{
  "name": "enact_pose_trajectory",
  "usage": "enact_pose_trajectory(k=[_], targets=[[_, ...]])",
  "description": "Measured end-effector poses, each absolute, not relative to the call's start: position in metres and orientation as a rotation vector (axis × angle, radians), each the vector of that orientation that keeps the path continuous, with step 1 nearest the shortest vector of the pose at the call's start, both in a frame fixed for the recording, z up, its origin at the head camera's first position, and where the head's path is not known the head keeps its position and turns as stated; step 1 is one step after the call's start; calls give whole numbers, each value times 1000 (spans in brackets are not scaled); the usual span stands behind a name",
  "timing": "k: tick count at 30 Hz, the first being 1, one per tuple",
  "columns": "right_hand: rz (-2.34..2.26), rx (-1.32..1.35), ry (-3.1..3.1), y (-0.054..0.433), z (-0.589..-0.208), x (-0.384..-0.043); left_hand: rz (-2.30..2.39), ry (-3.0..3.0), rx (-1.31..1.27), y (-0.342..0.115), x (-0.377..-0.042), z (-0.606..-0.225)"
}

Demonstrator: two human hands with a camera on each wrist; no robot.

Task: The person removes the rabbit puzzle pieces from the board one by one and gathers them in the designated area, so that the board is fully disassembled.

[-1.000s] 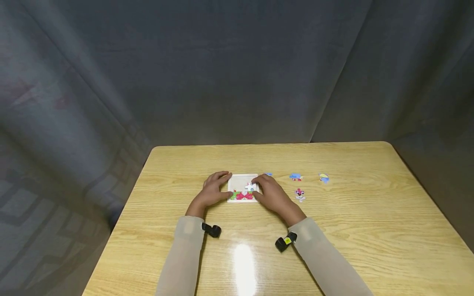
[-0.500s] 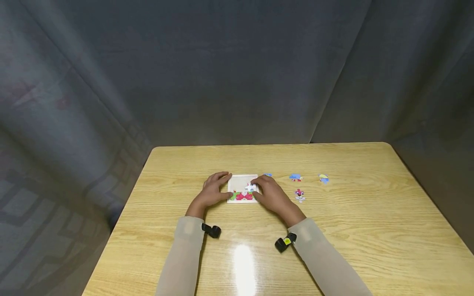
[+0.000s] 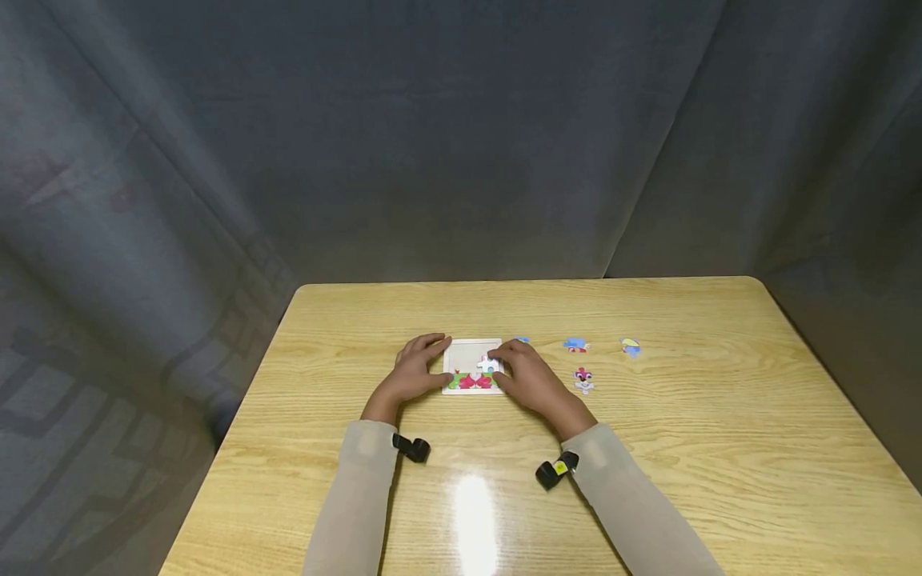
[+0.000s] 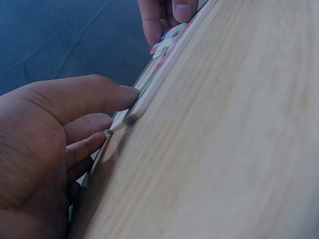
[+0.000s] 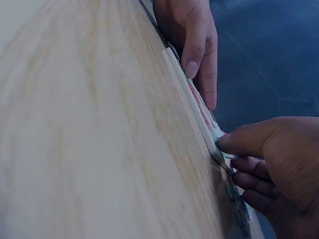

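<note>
A small jigsaw puzzle tray (image 3: 464, 353) with a white rim lies flat on the table, a green and pink strip of pieces (image 3: 475, 382) filling its near side. My left hand (image 3: 414, 376) holds the tray's left edge, thumb on the near left corner and fingers along the side. At the right side, my right hand (image 3: 535, 380) pinches a mostly white puzzle piece (image 3: 486, 364) between thumb and fingers, just above the strip. In the left wrist view that puzzle piece (image 4: 163, 46) sits tilted over the tray, with part of it hidden by the right fingers.
Loose puzzle pieces lie right of the tray: a blue one (image 3: 522, 340) partly behind the right hand, a blue and red one (image 3: 575, 345), a yellow and blue one (image 3: 630, 346), and a pink and white one (image 3: 583, 380). A dark curtain (image 3: 461, 144) hangs behind the wooden table (image 3: 720, 416).
</note>
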State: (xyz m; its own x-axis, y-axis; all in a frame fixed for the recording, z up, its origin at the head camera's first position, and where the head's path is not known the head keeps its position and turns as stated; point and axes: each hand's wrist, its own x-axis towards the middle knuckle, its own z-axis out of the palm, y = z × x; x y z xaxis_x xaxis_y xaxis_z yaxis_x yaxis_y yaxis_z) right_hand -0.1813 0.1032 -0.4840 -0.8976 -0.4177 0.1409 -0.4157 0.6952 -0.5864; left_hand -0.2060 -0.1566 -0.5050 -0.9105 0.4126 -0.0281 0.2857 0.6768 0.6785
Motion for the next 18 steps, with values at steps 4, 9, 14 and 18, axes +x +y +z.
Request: enact_pose_trajectory(k=[4, 9, 14, 18], targets=[[-991, -713, 2888, 103, -483, -182, 1041, 2711, 569, -157, -207, -504], [-993, -727, 2899, 103, -484, -183, 1017, 2726, 575, -156, -208, -503], [-1007, -737, 2902, 103, -486, -184, 1024, 2724, 574, -156, -207, -503], [-1004, -750, 2902, 103, -488, -183, 1023, 2721, 560, -156, -206, -505]])
